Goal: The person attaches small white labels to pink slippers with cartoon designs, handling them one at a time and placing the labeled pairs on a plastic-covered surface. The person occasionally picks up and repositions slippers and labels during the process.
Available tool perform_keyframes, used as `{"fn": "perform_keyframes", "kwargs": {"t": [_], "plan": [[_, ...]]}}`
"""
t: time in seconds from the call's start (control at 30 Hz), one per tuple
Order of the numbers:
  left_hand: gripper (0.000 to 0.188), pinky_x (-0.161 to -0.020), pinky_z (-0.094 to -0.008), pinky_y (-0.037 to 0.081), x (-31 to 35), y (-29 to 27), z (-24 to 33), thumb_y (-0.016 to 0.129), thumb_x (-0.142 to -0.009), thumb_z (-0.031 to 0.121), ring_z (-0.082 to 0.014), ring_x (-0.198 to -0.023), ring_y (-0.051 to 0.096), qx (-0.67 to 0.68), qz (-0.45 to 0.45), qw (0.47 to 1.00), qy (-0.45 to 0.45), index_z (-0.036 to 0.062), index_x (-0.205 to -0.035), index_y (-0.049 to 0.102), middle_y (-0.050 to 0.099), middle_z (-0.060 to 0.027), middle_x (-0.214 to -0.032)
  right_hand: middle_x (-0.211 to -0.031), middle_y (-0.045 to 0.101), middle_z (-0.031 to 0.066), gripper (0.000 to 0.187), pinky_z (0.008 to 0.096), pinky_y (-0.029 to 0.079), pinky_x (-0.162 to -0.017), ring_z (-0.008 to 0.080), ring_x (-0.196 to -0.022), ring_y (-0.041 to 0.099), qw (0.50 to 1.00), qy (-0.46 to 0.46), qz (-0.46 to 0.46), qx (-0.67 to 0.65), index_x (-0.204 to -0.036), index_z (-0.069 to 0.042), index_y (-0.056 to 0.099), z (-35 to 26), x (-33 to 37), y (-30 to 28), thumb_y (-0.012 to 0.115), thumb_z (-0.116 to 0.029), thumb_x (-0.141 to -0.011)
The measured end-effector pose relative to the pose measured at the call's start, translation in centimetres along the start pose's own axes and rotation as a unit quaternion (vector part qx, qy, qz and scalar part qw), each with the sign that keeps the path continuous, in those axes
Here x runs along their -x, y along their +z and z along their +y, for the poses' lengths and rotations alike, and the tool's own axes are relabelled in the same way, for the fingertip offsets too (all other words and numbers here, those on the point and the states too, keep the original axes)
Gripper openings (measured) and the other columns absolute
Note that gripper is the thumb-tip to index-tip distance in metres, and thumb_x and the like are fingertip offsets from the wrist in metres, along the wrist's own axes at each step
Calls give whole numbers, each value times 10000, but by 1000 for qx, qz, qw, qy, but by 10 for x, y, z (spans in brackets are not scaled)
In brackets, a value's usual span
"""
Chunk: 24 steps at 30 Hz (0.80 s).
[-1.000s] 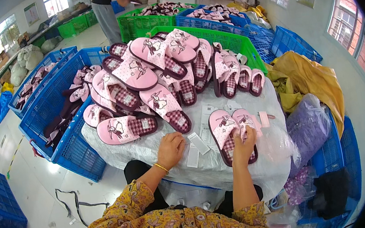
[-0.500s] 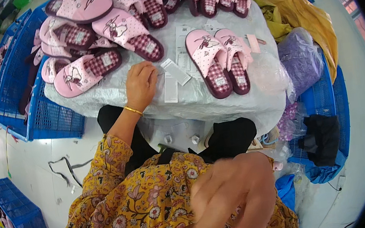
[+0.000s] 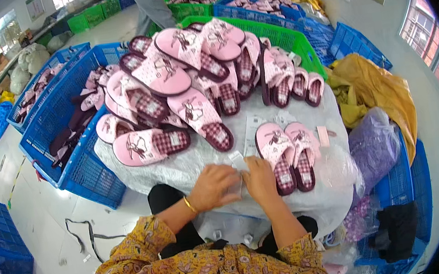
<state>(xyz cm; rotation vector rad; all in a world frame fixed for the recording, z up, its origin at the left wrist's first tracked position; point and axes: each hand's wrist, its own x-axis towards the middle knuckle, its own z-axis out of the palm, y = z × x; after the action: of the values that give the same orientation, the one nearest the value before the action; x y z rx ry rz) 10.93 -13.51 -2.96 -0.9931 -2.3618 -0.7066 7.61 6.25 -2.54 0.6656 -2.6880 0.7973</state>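
Both hands are at the near edge of the plastic-covered bench [image 3: 166, 175], left of its near right corner. The left hand [image 3: 215, 186] has its fingers bent inward; the right hand [image 3: 259, 179] faces it, leaving a narrow gap. A white tag [image 3: 238, 160] shows between them, by the right fingertips. The hands are close together but not clasped; blur and overlap hide the fingertips, so I cannot tell whether either hand is clamped on the tag.

Just beside the right hand, toward the bench's right edge, a pair of pink slippers [image 3: 276, 154] lies with toes pointing to the far edge and checked insoles showing. Neither hand appears to hold them. A small pink card [image 3: 323, 137] lies to their right, and a printed sheet [image 3: 252, 128] is partly tucked behind them. A heap of similar slippers [image 3: 194, 113] covers the far left part of the bench, reaching its left edge.

The step in hand looks to be handling the tag, with the pair set within easy reach. From here, the next move seems to call for a fingertip pinch on the thin card, with the slippers left undisturbed.
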Motion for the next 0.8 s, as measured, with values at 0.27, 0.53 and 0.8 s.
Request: {"fn": "perform_keyframes", "kwargs": {"t": [0.27,0.53,0.8], "plan": [[403,-969,-430,404,5,14,3,746,-796,307,-284,-1147,538,-3,-64,996,-54,103,-1125,631,575,-84,-1202,-1142,615,133,439,439,453,-913,358,-1044,564,998,-43,21,33,-1160,-25,594,7,-1,10,730,-56,-744],[347,-956,-419,419,-4,20,-4,735,-801,273,-271,-1116,558,-43,-28,995,-85,93,-1087,660,612,-70,-1157,-1110,611,136,405,428,461,-897,345,-1019,558,998,-49,32,18,-1117,-27,602,7,0,12,725,-61,-733],[366,-945,-426,420,-8,23,-8,734,-797,273,-261,-1115,559,-66,-13,988,-139,85,-1102,661,633,-51,-1174,-1069,629,126,425,421,473,-877,328,-992,566,998,-58,15,25,-1107,-24,606,8,2,10,753,-99,-716]]}}
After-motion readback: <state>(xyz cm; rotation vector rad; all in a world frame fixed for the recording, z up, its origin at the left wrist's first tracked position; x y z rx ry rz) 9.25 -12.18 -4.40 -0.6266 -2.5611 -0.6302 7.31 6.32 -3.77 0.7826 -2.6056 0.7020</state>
